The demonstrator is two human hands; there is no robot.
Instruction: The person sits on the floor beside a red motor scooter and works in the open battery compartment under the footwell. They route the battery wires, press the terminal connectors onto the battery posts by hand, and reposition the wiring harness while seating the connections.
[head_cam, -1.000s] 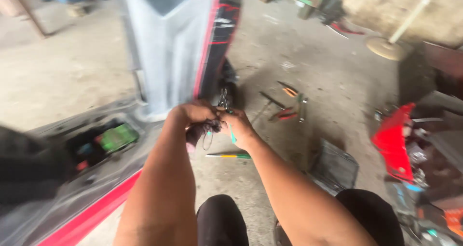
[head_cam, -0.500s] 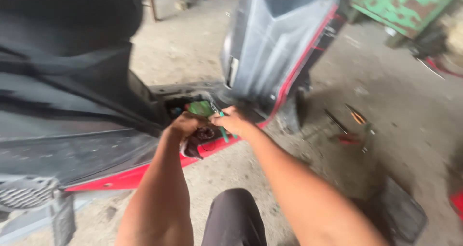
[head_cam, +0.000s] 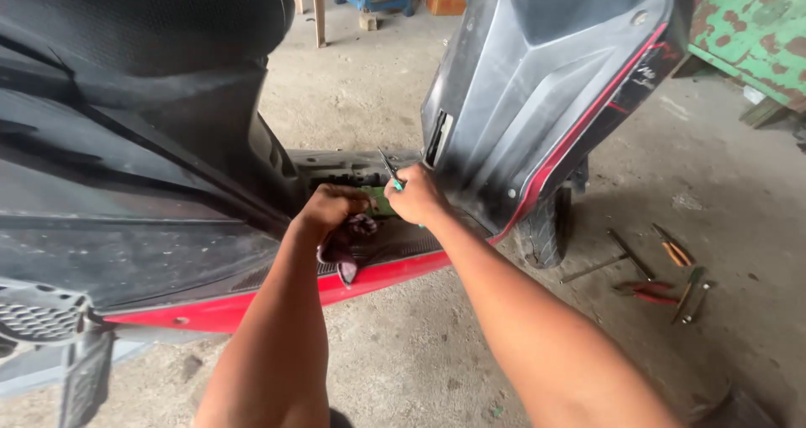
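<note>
left hand point(head_cam: 332, 210) bunches a dark rag point(head_cam: 348, 243) at the scooter's floorboard opening point(head_cam: 353, 180) while right hand point(head_cam: 417, 197) fingers pinch a slim green-handled tool point(head_cam: 389, 169), tip up.

Front panel point(head_cam: 537, 84), above the right hand point(head_cam: 417, 195): grey plastic, matt, smooth.
Seat point(head_cam: 143, 25), up-left of the left hand point(head_cam: 329, 210): black, finely textured covering.
Rag point(head_cam: 348, 243), under the left hand: dark, soft cloth.
Floor point(head_cam: 403, 344), below both hands: rough, dusty concrete.
Pliers point(head_cam: 389, 168), in the right hand: metal jaws.
</note>
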